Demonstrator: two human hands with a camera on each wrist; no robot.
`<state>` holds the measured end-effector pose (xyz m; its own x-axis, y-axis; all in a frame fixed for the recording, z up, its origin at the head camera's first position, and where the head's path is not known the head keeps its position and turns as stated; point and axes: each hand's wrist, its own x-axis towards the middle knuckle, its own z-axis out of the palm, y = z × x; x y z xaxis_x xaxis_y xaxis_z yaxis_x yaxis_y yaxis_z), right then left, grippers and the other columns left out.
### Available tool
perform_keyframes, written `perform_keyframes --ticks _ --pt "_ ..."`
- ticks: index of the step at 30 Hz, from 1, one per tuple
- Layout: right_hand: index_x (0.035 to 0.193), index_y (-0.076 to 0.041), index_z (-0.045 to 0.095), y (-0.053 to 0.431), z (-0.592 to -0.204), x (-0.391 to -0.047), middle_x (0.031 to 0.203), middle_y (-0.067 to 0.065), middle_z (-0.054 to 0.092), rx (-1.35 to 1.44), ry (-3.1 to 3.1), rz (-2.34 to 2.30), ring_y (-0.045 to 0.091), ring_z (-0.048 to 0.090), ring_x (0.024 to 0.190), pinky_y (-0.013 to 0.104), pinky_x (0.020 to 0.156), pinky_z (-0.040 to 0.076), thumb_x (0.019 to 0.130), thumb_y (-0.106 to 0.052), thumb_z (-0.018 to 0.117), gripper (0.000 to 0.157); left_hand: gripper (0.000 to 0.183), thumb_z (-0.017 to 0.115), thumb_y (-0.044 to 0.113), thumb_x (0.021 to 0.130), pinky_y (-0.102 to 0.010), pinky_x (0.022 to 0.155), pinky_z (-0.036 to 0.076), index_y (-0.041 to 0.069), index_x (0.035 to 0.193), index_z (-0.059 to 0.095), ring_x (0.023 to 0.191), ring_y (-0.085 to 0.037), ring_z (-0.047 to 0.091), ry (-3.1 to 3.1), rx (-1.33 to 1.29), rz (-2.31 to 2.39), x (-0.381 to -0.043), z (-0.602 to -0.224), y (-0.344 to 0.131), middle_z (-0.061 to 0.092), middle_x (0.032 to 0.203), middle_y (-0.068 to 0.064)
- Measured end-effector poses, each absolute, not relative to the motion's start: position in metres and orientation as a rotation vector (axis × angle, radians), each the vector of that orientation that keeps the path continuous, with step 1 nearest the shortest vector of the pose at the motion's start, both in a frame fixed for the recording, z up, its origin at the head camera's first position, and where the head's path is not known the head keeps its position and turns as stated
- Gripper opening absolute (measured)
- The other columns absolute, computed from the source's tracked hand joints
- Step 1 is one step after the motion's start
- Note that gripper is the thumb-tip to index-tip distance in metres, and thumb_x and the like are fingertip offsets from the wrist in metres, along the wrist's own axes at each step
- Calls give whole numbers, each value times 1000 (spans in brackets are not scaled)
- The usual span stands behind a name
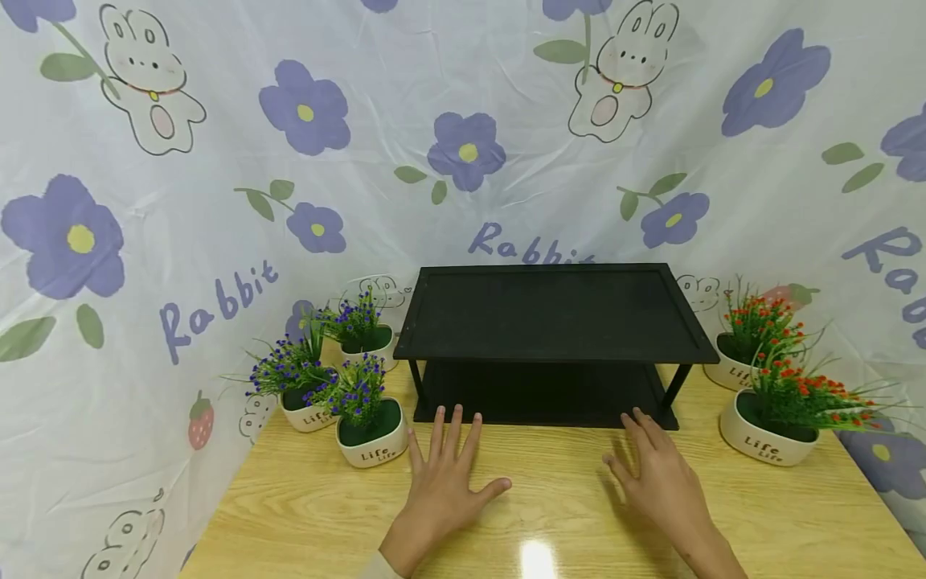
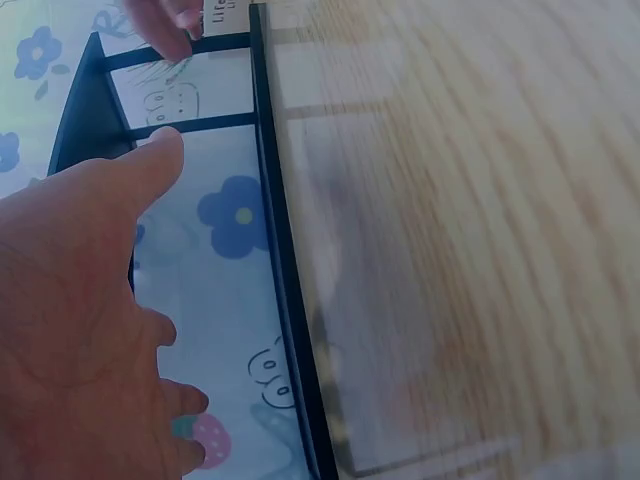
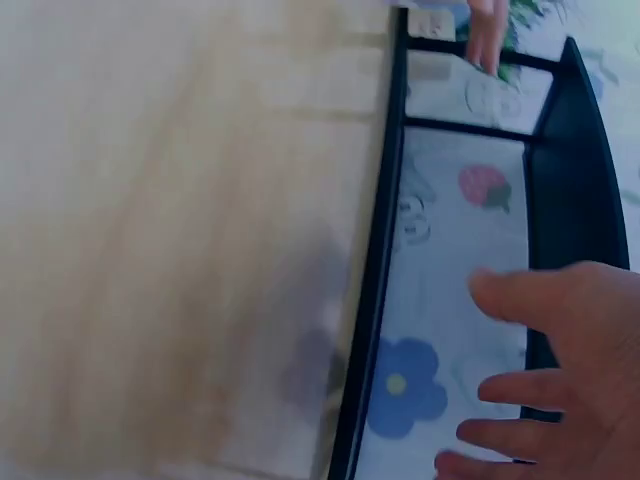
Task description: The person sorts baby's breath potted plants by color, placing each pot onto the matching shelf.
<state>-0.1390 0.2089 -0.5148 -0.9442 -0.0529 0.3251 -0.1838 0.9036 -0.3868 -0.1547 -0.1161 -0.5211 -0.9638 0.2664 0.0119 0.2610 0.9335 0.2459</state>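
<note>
A black two-tier shelf [image 1: 546, 314] stands near the back of the wooden table. My left hand [image 1: 444, 486] is in front of its left part, palm down with fingers spread, the fingertips close to the lower tier's front edge. Toward the shelf's front right corner reaches my right hand [image 1: 665, 486], its fingers extended and slightly bent. Nothing is held in either hand; whether fingertips touch the shelf cannot be told. The left wrist view has the left hand [image 2: 80, 290] beside the black frame [image 2: 280, 250], and the right wrist view has the right hand [image 3: 570, 370] likewise.
Three white pots with purple flowers [image 1: 372, 434] stand left of the shelf. On its right are two white pots with red flowers [image 1: 770, 438]. A rabbit-and-flower printed cloth [image 1: 391, 88] hangs behind and beside the wooden table [image 1: 289, 507].
</note>
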Motion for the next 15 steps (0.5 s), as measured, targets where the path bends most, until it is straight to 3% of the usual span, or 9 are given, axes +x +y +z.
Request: perform_keyframes --ticks 3,8,15 --pt "136 6 66 218 -511 -145 144 31 61 100 -2628 686 56 63 124 68 90 57 90 -14 86 53 104 57 81 93 -79 124 -8 27 173 17 167 -39 -6 3068 414 388 -155 -520 -116 3 181 -10" --pt "128 7 68 241 -509 -157 134 31 65 -2 -2467 761 52 69 108 65 81 59 92 -2 80 39 103 57 80 94 -80 124 -5 26 173 19 167 -41 -1 3086 420 369 -155 -520 -117 6 181 -11" --pt "145 10 53 275 -496 -173 136 36 56 -187 -2456 921 56 62 118 67 96 55 101 -5 70 50 103 58 79 94 -81 124 -3 25 173 19 167 -41 0 3091 428 355 -154 -520 -118 7 181 -11"
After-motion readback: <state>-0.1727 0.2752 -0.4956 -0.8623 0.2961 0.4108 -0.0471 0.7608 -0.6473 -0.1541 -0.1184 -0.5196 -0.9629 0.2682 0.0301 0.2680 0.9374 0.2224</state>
